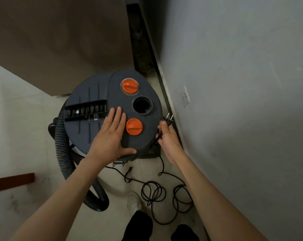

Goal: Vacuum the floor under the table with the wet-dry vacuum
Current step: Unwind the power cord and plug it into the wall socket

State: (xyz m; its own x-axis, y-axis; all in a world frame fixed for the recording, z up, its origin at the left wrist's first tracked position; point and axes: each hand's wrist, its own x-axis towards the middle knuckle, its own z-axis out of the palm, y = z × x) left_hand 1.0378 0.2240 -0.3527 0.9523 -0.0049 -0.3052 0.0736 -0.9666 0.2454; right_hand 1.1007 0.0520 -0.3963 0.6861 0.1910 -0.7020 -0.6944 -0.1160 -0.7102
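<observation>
Both forearms reach forward from the bottom edge toward the vacuum (112, 108), a dark round-topped machine standing on the pale floor (16, 127) in a corner.

On the vacuum's lid the left hand (110, 134) lies flat, fingers straight and close together, thumb spread along the near rim. Just beside those fingers sits one orange knob (134, 126); a second orange knob (129, 86) is at the far side of the lid, and an open round port (142, 105) lies between the two. A black slotted bracket (85, 110) rests on the lid's left part.

At the vacuum's right edge the right hand (168, 136) pinches the plug (168, 120), fingers curled round it, prongs pointing up and away. From there the black cord (157, 193) drops to the floor and lies in loose loops near the vacuum's front. A ribbed hose (63, 145) curves down the vacuum's left side to a dark tube (96, 199).

Right of the vacuum rises a grey wall (243, 84) bearing a socket (186, 96). Behind the vacuum stands a brown panel (60, 40). A white shoe (134, 201) shows in front of the vacuum, next to the cord.
</observation>
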